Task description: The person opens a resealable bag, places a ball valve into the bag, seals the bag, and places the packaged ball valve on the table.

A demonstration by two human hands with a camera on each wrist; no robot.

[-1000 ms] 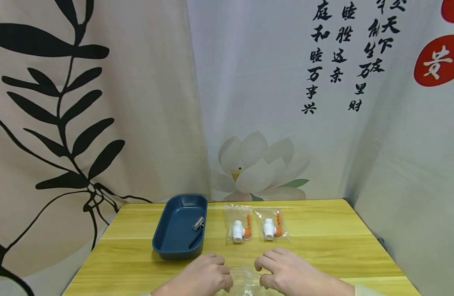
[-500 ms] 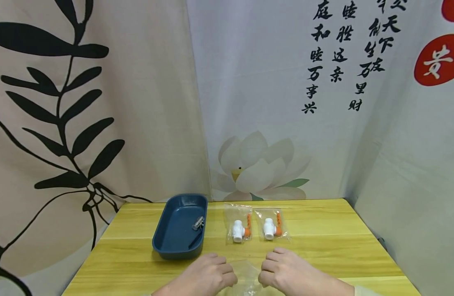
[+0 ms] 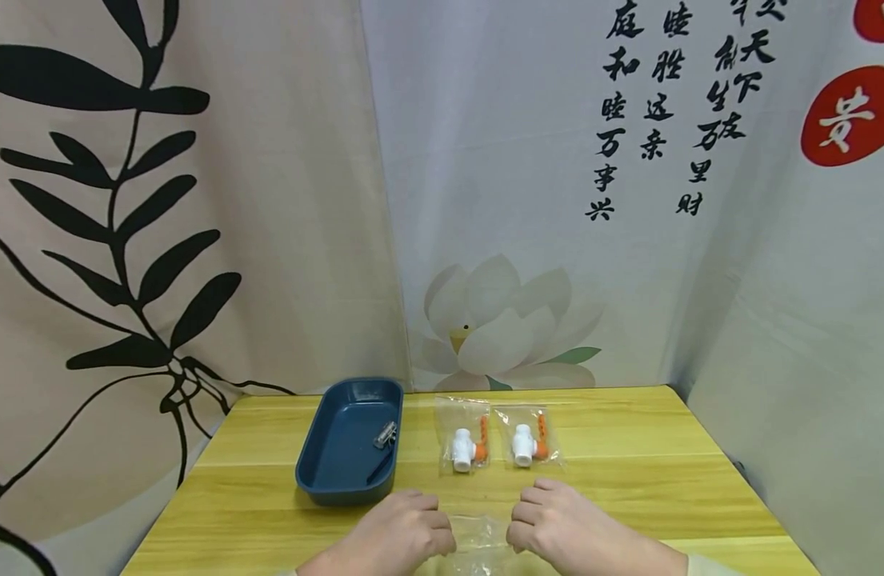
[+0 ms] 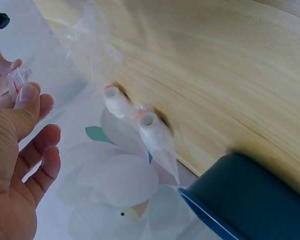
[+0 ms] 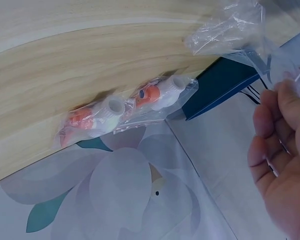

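Between both hands stretches a clear plastic zip bag (image 3: 478, 540), low in the head view. My left hand (image 3: 398, 532) pinches one side of it between thumb and index finger; in the left wrist view a red line shows on the pinched strip (image 4: 19, 82). On the other side, my right hand (image 3: 560, 524) grips the bag with thumb and fingertips, as the right wrist view shows beside the crinkled film (image 5: 230, 32). Two white valves with orange handles, each in its own clear bag, lie farther back: a left valve (image 3: 462, 450) and a right valve (image 3: 524, 446).
A dark blue tray (image 3: 312, 448) stands at the back left of the wooden table (image 3: 629, 448). Inside it lie a small metal clip-like piece (image 3: 386, 434) and a dark slim item (image 3: 379, 468). A printed curtain (image 3: 499, 200) hangs behind the table.
The right hand's fingers have closed in on the bag's edge, from a looser, parted shape one second ago. The film between the hands has shifted and spread. Tray and valves stay put.
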